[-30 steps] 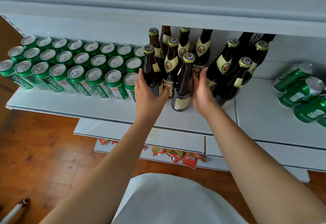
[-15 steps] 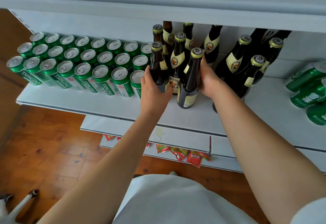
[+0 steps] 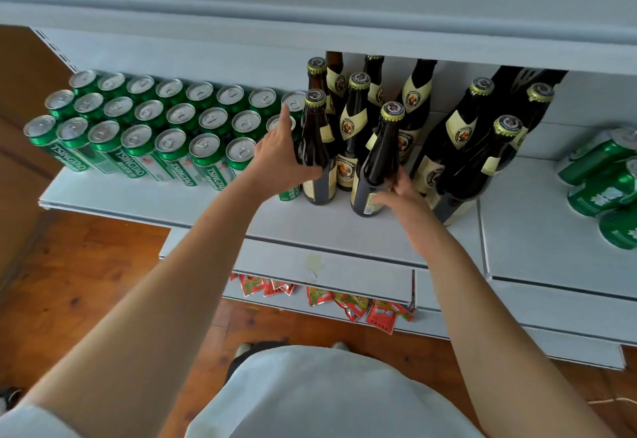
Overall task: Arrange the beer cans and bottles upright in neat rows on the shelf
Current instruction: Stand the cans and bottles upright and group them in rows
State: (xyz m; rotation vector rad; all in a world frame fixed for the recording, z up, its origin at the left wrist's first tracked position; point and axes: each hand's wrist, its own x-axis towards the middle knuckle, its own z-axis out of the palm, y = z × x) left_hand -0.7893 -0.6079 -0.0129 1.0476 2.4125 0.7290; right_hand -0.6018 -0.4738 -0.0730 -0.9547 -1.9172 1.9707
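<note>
Fingers of the left hand are curling round one front bottle beside the cans; the right hand is gripping another bottle low. Sliding both upright, bases flat on the shelf, looks safest.

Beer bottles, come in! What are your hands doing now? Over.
Left hand holds front-left bottle. Right hand grips front bottle low down. Green cans on right lie tipped, not yet stood up.
</note>
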